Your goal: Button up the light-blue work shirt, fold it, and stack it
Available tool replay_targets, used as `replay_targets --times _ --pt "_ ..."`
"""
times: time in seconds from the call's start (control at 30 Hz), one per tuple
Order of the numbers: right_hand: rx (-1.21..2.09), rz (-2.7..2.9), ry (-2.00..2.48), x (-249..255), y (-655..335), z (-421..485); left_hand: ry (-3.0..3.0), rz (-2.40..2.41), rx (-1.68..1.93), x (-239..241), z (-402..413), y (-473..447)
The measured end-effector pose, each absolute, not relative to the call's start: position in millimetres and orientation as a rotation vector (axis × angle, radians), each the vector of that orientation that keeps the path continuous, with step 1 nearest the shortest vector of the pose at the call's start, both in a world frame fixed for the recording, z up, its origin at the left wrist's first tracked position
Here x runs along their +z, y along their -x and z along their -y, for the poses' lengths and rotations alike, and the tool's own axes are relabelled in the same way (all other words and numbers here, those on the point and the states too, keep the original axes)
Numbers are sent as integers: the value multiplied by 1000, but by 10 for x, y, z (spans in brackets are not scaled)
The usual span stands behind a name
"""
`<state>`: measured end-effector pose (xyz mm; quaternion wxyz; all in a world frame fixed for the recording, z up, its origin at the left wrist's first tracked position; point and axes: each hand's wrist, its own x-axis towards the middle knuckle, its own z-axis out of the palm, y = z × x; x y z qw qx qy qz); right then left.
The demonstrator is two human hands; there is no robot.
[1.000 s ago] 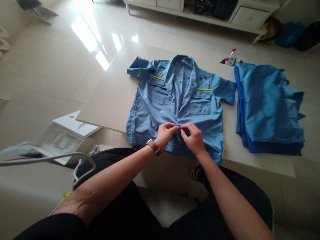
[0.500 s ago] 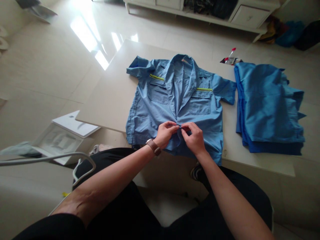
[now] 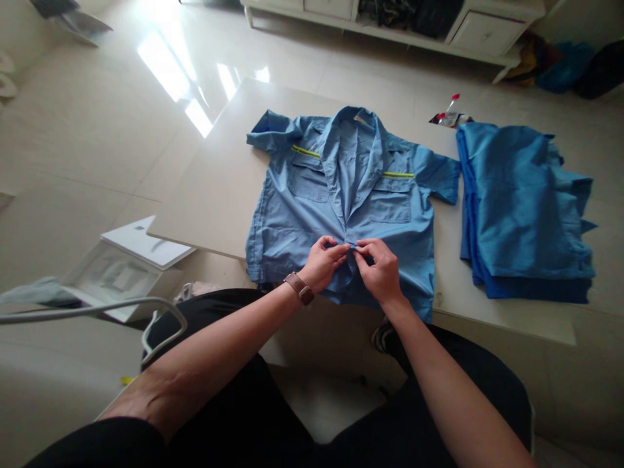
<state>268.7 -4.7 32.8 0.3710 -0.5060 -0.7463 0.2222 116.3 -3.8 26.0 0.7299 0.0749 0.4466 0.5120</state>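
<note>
A light-blue short-sleeved shirt (image 3: 302, 221) lies front up on the table (image 3: 205, 195), its collar away from me. Yellow-green strips run above both chest pockets. The upper front hangs apart in a V, and the two front edges meet low down between my hands. My left hand (image 3: 322, 261), with a watch on the wrist, pinches the front edge from the left. From the right, my right hand (image 3: 377, 268) pinches the same spot, the fingertips of both hands almost touching. Any button there is too small and covered to make out.
Folded blue garments (image 3: 521, 201) are stacked on the table's right side. Behind them stands a bottle with a red cap (image 3: 453, 107). An open white box (image 3: 131, 266) sits at the left, near a grey bent tube (image 3: 97, 312). A white cabinet (image 3: 482, 32) stands at the back.
Both hands stay at the same spot on the shirt front; only their fingers shift slightly. The shirt and the stack lie as before.
</note>
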Motion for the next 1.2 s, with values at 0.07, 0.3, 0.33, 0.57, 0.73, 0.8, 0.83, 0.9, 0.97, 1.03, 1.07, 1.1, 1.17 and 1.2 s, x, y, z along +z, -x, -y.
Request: replay_targets --times 0.07,0.3,0.33,0.57,0.73,0.8,0.83,0.9,0.97,1.03,1.07,1.1,1.17,1.2 --pt "554 1924 1284 316 -2691 49 -172 -992 1124 264 37 -1163" --pt "542 1870 1312 359 -2669 42 -477 -1069 1182 304 22 -1175" --pt "558 1863 1310 365 -2667 39 -542 -1083 1195 308 19 -1172" --pt "667 1823 1332 356 -2662 29 -673 -1160 1207 277 6 -1164" --pt "681 1818 1334 350 -2660 27 -775 -1172 1196 278 6 -1175" --pt "683 1815 1330 341 -2661 28 -780 -1169 1203 265 13 -1182" --pt "682 1814 1329 334 -2661 28 -780 -1174 1200 250 19 -1186" --pt "675 1812 1329 313 -2662 29 -805 -1216 1168 205 31 -1194" --pt "664 1816 1330 288 -2662 28 -890 -1290 1084 153 46 -1199" --pt "658 1819 1333 266 -2661 25 -1004 -1340 990 114 59 -1198" --pt "659 1819 1334 258 -2659 23 -1052 -1345 959 104 65 -1197" --pt "660 1818 1334 253 -2658 20 -1086 -1343 947 101 69 -1194" --pt "658 1817 1332 248 -2655 16 -1112 -1339 956 110 75 -1186" --pt "654 1819 1331 249 -2653 15 -1114 -1341 962 120 77 -1182"
